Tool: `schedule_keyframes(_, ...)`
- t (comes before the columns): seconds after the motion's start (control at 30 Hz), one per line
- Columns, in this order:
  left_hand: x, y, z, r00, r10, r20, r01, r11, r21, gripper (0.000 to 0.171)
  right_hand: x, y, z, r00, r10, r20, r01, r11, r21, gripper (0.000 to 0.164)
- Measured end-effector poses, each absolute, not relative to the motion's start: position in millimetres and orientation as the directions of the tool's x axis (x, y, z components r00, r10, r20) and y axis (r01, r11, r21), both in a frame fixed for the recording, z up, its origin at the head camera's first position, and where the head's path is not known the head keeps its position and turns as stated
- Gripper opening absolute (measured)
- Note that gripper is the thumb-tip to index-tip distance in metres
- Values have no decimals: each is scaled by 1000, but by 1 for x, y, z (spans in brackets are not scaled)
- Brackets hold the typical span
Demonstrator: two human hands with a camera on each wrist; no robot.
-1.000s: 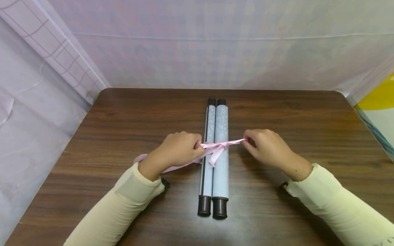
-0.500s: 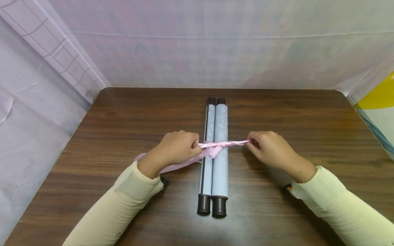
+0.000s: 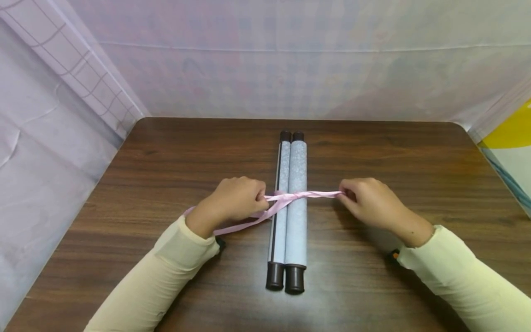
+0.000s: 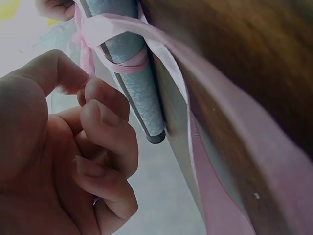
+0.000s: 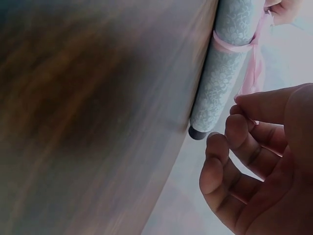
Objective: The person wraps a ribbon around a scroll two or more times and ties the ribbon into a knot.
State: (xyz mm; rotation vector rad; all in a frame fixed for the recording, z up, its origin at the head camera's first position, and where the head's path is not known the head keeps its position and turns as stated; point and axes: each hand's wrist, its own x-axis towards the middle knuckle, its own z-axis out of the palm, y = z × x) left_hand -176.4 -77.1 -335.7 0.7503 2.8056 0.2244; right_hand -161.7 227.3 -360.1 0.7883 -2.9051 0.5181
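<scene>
A rolled hanging scroll lies lengthwise on the table as two parallel rolls, pale blue patterned cloth with dark brown end knobs. Round its middle runs a pink ribbon, crossed over itself on top. My left hand, just left of the rolls, pinches one ribbon end between thumb and forefinger. On the other side my right hand pinches the opposite end, stretched taut and twisted. The right wrist view shows the ribbon circling the scroll. A loose ribbon tail trails past the left wrist.
The brown wood-grain table has rounded far corners. A pale checked sheet hangs behind it, and white sheeting covers the left side. Something yellow and white shows at the right edge.
My right hand has drawn away to the right with its ribbon end, and the left hand slightly to the left. The short loop hanging at the crossing has shrunk and pulled flat.
</scene>
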Motion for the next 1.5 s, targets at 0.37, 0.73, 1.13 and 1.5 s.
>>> schedule_keyframes(0.37, -180, -79, -341, -831, 521, -195, 484, 850, 207, 15, -159, 234, -359, -853, -497, 159, -521, 804, -287, 12)
schedule_keyframes(0.73, -178, -81, -346, -833, 513, -208, 473, 855, 214, 15, -157, 238, -358, -853, -503, 139, -521, 818, -242, 15)
schedule_keyframes(1.13, -184, -83, -349, -835, 505, -220, 464, 860, 211, 12, -159, 243, -360, -855, -511, 94, -517, 822, -237, 12)
schedule_keyframes(1.5, -187, -82, -352, -839, 506, -200, 471, 859, 199, 11, -160, 244, -360, -864, -499, 72, -502, 837, -217, 11)
